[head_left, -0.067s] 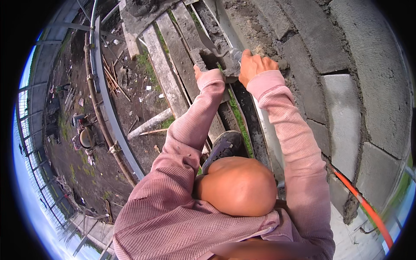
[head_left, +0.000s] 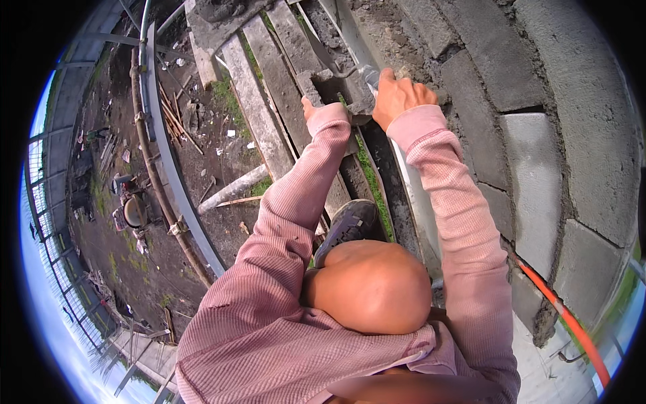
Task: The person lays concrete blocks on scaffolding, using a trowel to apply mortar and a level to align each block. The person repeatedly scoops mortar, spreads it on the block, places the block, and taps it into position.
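Observation:
My right hand [head_left: 400, 97] is closed around the grey handle of a trowel [head_left: 368, 73]. Its bent shank reaches left over a piece of hollow concrete block [head_left: 359, 101], and little of the blade shows. At the block's near left corner is my left hand [head_left: 309, 109], a finger or thumb laid along the side; its sleeve covers the rest of the grip. The block has an open cavity facing up and rough, mortar-smeared edges. It is held above the planks [head_left: 272, 81], just left of the wall.
Grey block courses [head_left: 494, 81] with mortar joints rise on the right, an orange hose [head_left: 562, 310] along them. A mortar-covered board [head_left: 219, 23] sits at the far end of the planks. Left of the planks, metal rails [head_left: 171, 155] and a bamboo pole [head_left: 153, 161] border lower, debris-strewn ground.
The trowel has turned and its blade, seen broadside above the block before, is now mostly out of sight. My right hand has tilted slightly; my left hand has barely moved.

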`<control>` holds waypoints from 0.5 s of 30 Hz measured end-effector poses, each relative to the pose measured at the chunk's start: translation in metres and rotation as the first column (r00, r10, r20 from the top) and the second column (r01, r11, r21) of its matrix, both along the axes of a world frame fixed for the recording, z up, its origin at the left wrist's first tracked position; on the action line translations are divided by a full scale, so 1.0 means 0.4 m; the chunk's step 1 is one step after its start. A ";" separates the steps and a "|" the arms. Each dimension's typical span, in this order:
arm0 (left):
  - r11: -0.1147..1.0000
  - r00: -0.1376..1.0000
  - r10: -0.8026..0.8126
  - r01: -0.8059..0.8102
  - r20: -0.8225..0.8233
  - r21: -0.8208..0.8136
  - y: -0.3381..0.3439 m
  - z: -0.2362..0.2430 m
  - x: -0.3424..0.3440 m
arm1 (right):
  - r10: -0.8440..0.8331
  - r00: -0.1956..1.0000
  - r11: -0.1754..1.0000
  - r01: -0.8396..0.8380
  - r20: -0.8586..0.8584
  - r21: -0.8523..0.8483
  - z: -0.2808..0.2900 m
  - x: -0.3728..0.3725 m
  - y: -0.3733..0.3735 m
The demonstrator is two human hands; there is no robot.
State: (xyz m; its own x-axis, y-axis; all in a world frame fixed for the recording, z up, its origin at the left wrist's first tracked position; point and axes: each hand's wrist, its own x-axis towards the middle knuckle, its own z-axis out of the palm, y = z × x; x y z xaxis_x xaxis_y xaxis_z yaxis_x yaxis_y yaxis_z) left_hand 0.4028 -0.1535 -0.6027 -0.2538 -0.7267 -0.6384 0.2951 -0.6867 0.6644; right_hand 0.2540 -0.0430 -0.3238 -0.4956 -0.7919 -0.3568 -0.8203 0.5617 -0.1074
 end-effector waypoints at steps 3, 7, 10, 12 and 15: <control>0.951 0.893 -0.107 0.220 0.437 -0.217 -0.010 -0.082 0.014 | 0.029 0.992 0.997 -0.038 0.121 0.069 0.005 -0.014 -0.003; 0.997 0.977 -0.018 0.033 0.211 -0.064 -0.025 -0.115 0.009 | 0.068 0.941 0.986 -0.115 0.331 0.125 0.016 -0.035 -0.001; 0.699 0.356 -0.081 0.687 0.931 -0.202 0.003 -0.037 -0.006 | -0.019 0.922 0.999 0.002 0.387 0.042 0.006 -0.042 0.020; 0.557 0.173 -0.072 0.824 0.982 -0.104 0.014 0.053 -0.008 | -0.151 0.915 0.988 0.155 0.375 0.019 -0.016 -0.042 0.036; 0.187 -0.216 0.053 0.961 0.975 0.203 0.031 0.169 -0.013 | 0.011 0.898 0.994 -0.057 0.439 0.091 -0.063 -0.079 0.045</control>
